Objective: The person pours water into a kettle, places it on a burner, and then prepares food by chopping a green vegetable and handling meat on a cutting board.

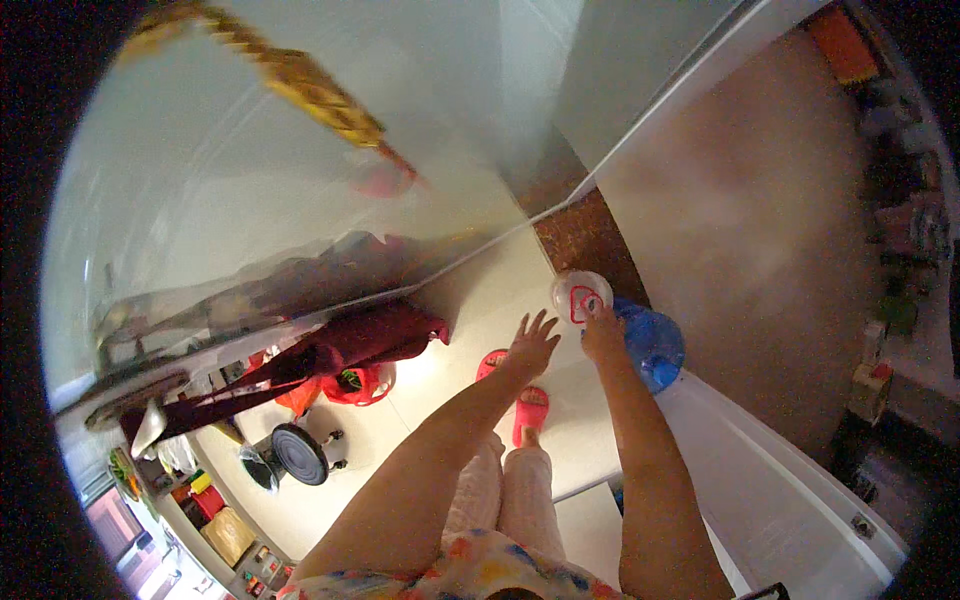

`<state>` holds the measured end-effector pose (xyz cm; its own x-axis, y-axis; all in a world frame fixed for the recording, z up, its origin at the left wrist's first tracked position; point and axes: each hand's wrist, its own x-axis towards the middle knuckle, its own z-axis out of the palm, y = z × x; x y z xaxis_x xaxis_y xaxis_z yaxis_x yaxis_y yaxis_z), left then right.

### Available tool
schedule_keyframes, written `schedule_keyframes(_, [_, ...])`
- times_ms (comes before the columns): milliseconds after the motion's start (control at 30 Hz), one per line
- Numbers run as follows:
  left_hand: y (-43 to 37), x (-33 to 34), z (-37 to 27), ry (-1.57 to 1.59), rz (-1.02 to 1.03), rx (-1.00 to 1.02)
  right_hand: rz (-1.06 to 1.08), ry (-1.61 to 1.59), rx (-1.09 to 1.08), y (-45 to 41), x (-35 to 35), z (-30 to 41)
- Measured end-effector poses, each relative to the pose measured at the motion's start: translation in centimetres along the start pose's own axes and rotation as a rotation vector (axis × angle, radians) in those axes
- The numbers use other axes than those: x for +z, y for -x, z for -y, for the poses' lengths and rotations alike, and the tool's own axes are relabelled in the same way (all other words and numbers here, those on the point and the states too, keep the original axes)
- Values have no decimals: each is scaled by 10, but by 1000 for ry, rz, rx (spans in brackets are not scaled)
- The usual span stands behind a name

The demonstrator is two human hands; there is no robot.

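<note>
My right hand (602, 331) grips the top of a clear plastic jug (579, 279) at its neck, beside the red carrying handle (576, 307). The jug stands low, near the foot of a wall. Apart from it, my left hand (534, 346) reaches over the floor with fingers spread and nothing in them. A large blue water bottle (654, 341) is just right of my right hand, partly covered by it. Below my hands are my feet in red slippers (531, 414).
A glossy panel (300, 210) fills the upper left, with a blurred gold ornament (315, 94). Maroon cloth (360, 341) hangs beneath it. On the floor (420, 375) are a red bag (364, 384) and a round black object (300, 454). A white surface (772, 487) lies right.
</note>
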<state>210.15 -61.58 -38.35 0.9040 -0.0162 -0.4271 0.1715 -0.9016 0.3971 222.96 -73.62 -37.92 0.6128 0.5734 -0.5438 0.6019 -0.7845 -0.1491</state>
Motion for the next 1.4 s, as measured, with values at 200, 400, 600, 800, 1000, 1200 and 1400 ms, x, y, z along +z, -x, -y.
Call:
schedule_keyframes(200, [114,-55,20,305,-299,-190,-75,212,-285,57,-54,62])
schedule_keyframes(400, [270,-112,-4,827,-614,-502,-49,-148,-679,145,-118,171])
schedule_keyframes(600, [402,-120,-25,864,-991,-756,83,-274,-997,231,-145,286])
schedule_keyframes(800, [560,-87,-38,903,-1291,-1042,304,-199,-1312,331,-118,405])
schedule_keyframes(1000, [725,-21,-71,841,-1482,-1293,440,-118,-1557,436,-60,511])
schedule_keyframes(1200, [889,82,-125,931,-1538,-1643,498,92,-1692,539,4,613])
schedule_keyframes(1400, [1009,137,-144,976,-1620,-1878,584,126,-1771,628,73,714])
